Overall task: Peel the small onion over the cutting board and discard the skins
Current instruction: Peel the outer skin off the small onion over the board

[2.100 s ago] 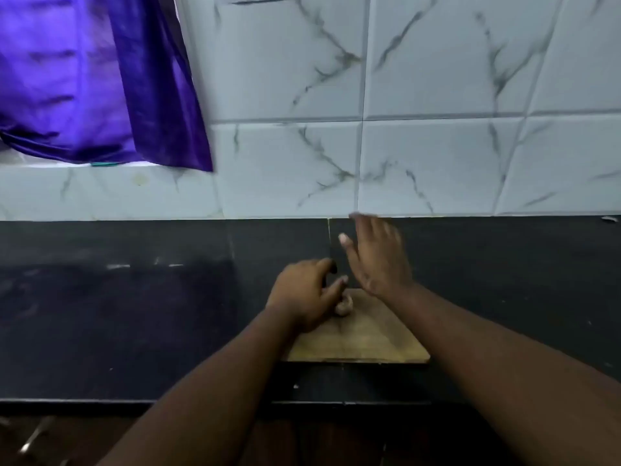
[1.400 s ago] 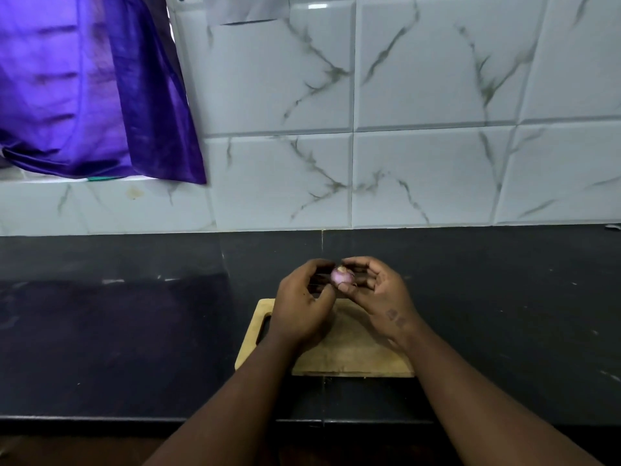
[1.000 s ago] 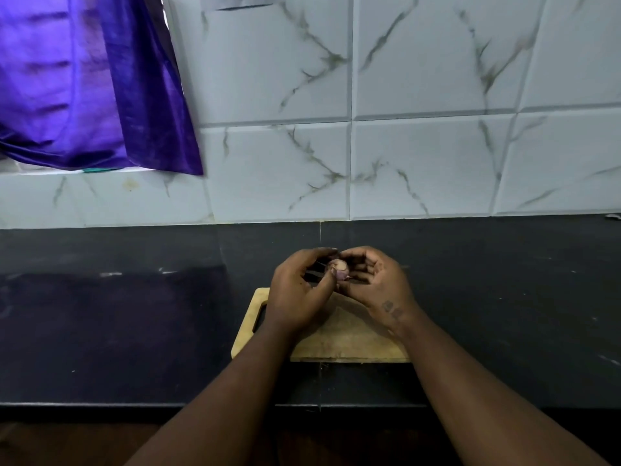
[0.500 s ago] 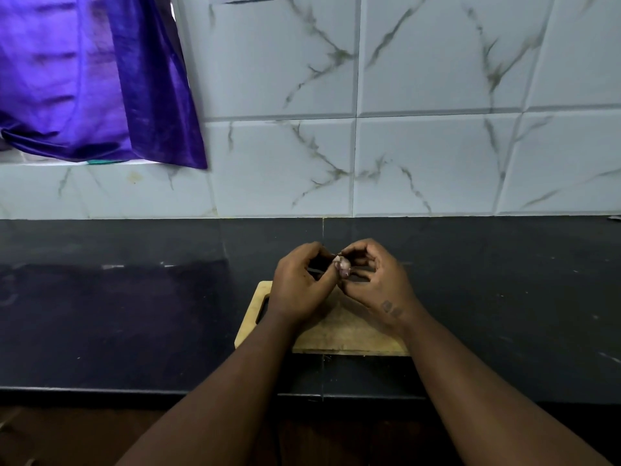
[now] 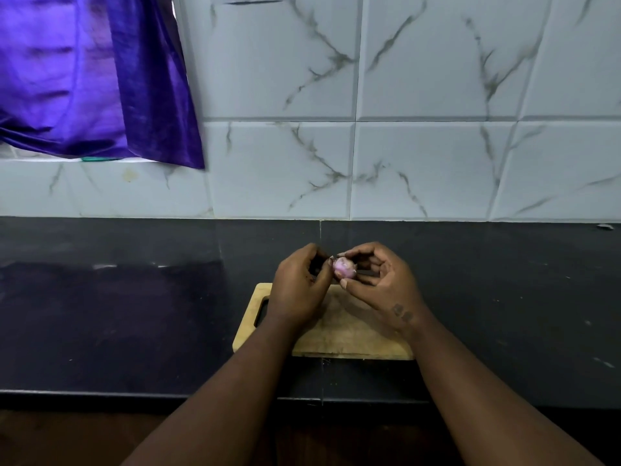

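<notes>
A small pink-purple onion (image 5: 343, 268) is held in the air above the far edge of the wooden cutting board (image 5: 349, 334). My right hand (image 5: 379, 284) pinches it between thumb and fingertips. My left hand (image 5: 300, 285) is curled against the onion's left side, with its fingertips touching the skin. The board lies flat on the black counter, its handle slot at the left end. No loose skins can be made out on the board.
The black counter (image 5: 134, 314) runs left and right of the board, and its front edge is just below the board. A white marble-tiled wall (image 5: 420, 163) stands behind. A purple curtain (image 5: 94, 79) hangs at the upper left.
The onion went from resting on the board under my left hand to being held up between both hands. Since then the fingers have shifted slightly around it.
</notes>
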A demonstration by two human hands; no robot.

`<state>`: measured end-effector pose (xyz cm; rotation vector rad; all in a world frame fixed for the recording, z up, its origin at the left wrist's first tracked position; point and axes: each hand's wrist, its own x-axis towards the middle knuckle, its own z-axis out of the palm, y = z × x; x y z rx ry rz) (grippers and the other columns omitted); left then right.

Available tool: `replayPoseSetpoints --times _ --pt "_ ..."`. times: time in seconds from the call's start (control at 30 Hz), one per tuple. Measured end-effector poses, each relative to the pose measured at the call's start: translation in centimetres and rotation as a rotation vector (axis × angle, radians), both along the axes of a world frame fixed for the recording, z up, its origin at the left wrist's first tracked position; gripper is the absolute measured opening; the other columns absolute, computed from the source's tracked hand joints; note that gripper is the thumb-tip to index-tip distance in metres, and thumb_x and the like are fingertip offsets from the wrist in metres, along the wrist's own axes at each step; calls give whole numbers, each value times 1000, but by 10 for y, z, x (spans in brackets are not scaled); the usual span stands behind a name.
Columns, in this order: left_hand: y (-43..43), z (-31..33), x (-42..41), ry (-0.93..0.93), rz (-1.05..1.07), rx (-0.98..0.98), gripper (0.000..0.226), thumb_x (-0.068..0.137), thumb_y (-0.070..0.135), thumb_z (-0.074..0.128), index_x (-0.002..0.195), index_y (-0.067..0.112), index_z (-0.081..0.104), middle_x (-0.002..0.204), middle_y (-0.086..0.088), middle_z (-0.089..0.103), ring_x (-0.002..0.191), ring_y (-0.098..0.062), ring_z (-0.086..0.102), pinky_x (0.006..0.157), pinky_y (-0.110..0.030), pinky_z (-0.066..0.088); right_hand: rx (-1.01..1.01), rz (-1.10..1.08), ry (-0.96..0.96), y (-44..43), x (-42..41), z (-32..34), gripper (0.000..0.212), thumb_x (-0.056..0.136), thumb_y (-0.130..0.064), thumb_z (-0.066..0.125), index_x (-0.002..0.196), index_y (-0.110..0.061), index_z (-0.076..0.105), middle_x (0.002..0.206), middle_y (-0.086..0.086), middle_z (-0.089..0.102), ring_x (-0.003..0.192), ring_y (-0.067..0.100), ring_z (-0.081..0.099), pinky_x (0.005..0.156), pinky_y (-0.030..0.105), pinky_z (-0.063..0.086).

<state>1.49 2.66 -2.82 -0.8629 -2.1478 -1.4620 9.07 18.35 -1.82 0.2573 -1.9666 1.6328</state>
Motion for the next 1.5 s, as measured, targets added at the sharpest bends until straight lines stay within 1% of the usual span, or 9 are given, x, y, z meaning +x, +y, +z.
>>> replayPoseSetpoints --times 0.27,0.33,0.5,0.67,0.87,0.97,1.1,1.3,1.5 --pt "0 4 7 -22 26 -256 5 89 26 64 88 26 69 78 9 67 73 -11 63 65 -42 58 -80 -39 5 8 -7 1 42 79 14 77 112 -11 72 110 9 80 104 25 76 92 33 61" --pt "-1 4 7 -42 -9 -213 10 87 29 60 89 28 70 79 10 67 74 -11 63 64 -41 57 -49 -49 -10 7 -8 -1 40 79 12 78 111 -12 74 108 8 80 103 24 76 90 32 61" --pt "-3 3 5 -68 -52 -56 29 95 48 53 85 24 65 79 2 67 75 -20 64 67 -54 55 -14 -54 -7 5 -7 0 34 80 3 84 108 -12 74 104 6 80 98 16 77 85 24 61" --pt "-2 4 6 -55 -69 -52 14 98 33 63 89 23 63 80 2 65 75 -20 61 65 -50 52 25 -60 -7 4 -6 0 32 80 0 85 108 -11 74 105 4 80 99 16 77 85 23 61" --pt "-1 5 7 -94 -63 -55 12 97 30 63 88 22 62 78 0 64 69 -18 57 63 -51 50 22 -38 1 4 -4 1 33 80 6 83 108 -8 74 106 6 79 101 18 77 89 25 62" --pt "0 5 6 -108 -22 -79 14 97 28 63 86 20 60 75 0 62 67 -14 53 61 -47 48 -17 -41 9 6 -4 2 38 79 11 80 107 -13 75 107 6 79 103 20 76 93 31 62" --pt "1 4 6 -121 8 -215 16 92 32 63 81 21 60 74 0 64 70 -23 61 64 -48 54 -94 -39 19 9 -6 2 40 80 10 79 106 -21 76 109 6 79 104 20 76 93 36 61" --pt "0 4 9 -102 4 -343 15 86 37 62 78 24 64 74 3 67 71 -17 62 65 -41 54 -187 -20 -22 9 -6 2 35 85 5 78 112 -17 76 111 7 80 105 19 76 86 28 61" --pt "0 7 10 -69 22 -305 22 92 31 58 75 22 67 71 3 65 68 -16 60 63 -38 50 -235 17 -62 10 -8 2 36 89 1 75 117 -21 76 116 7 78 106 17 74 80 25 63"
